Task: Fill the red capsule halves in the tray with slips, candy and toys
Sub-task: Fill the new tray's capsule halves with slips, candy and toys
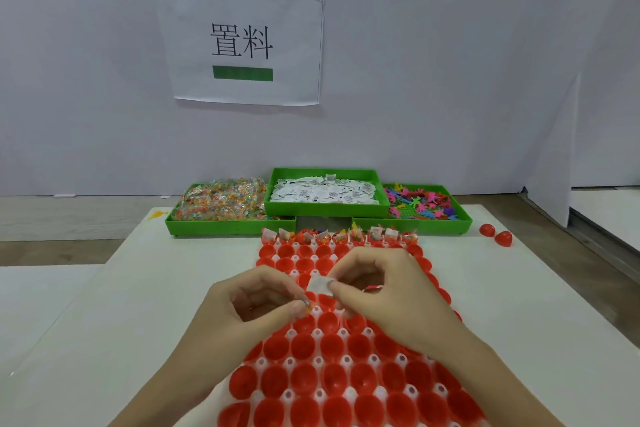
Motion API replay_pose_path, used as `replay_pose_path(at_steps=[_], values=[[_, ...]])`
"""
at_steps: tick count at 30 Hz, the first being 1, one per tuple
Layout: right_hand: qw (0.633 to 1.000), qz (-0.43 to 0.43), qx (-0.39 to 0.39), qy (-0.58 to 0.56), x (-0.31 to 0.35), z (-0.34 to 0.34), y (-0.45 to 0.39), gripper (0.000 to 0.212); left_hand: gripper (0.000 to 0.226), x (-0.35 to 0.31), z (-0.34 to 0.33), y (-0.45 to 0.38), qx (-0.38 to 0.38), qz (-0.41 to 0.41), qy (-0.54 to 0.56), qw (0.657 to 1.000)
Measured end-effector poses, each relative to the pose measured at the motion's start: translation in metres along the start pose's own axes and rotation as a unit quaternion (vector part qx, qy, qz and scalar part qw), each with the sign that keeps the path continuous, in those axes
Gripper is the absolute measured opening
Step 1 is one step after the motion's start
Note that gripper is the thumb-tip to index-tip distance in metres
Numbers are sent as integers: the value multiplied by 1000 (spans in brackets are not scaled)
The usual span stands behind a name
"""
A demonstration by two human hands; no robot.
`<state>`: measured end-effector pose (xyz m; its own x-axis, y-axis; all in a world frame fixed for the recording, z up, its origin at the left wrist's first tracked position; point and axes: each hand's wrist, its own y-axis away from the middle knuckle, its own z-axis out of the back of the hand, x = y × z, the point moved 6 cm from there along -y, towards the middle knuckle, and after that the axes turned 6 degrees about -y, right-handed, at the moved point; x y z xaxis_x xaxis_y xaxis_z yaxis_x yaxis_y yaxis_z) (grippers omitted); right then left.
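A white tray [346,360] full of open red capsule halves [332,347] lies in front of me. Its far row [337,236] holds slips, candy and toys; the nearer halves look empty. Over the tray's middle, my right hand [384,291] pinches a white paper slip [320,285] between thumb and forefinger, with something red tucked under its other fingers. My left hand [256,302] pinches a small clear candy packet [306,303] just below the slip. Both hands hover close together above the halves.
Three green bins stand behind the tray: candy packets [221,201] on the left, paper slips [325,192] in the middle, colourful plastic toys [420,204] on the right. Two loose red capsule halves [495,234] lie to the right. A paper sign [242,42] hangs on the wall.
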<state>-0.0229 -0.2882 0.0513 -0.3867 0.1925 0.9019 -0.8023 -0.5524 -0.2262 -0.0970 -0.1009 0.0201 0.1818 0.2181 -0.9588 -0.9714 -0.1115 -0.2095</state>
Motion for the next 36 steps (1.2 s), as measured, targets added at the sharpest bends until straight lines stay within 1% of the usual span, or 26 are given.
replay_pose_path(at_steps=[1,4,8,9,11,13,15,17,19,21,24,26,29,31,33,34,36], values=[[1000,-2,13,-3,0,-4,2,5,23,-1,-1,0,-7,0,-2,1000],[994,-21,57,-87,-1,-16,7,3,20,-1,-2,0,-21,0,14,1000],[985,-48,70,-152,-2,-24,10,5,19,-4,0,1,-39,-9,28,999],[987,-45,66,-142,-3,-24,10,4,19,-5,1,1,-44,-10,25,999],[995,-22,59,-83,-2,-22,12,6,18,-10,2,2,-37,-33,-10,999],[997,4,79,-21,2,-22,14,10,15,-19,2,4,-24,-94,-92,991],[991,46,104,66,8,-21,15,12,15,-24,-2,8,-10,-129,-130,983],[980,87,114,136,12,-22,16,12,13,-23,-5,9,3,-118,-107,987],[978,101,110,149,13,-23,16,11,14,-18,-6,9,3,-92,-85,992],[987,88,89,99,12,-22,15,10,15,-13,-5,7,-17,-64,-60,996],[998,30,40,-40,8,-16,13,6,18,-10,0,5,-53,-20,-9,998],[995,9,35,-95,7,-17,12,6,24,-8,2,5,-65,2,14,998],[991,13,51,-127,8,-21,11,13,38,-6,5,5,-80,13,35,996],[990,16,58,-124,10,-23,11,12,37,-8,5,4,-78,12,39,996],[993,21,42,-106,9,-22,10,8,33,-9,3,5,-66,8,25,997],[996,29,34,-82,9,-21,10,7,30,-10,2,6,-61,5,13,998],[997,68,41,10,13,-21,9,6,21,-13,2,8,-49,-12,-21,998]])
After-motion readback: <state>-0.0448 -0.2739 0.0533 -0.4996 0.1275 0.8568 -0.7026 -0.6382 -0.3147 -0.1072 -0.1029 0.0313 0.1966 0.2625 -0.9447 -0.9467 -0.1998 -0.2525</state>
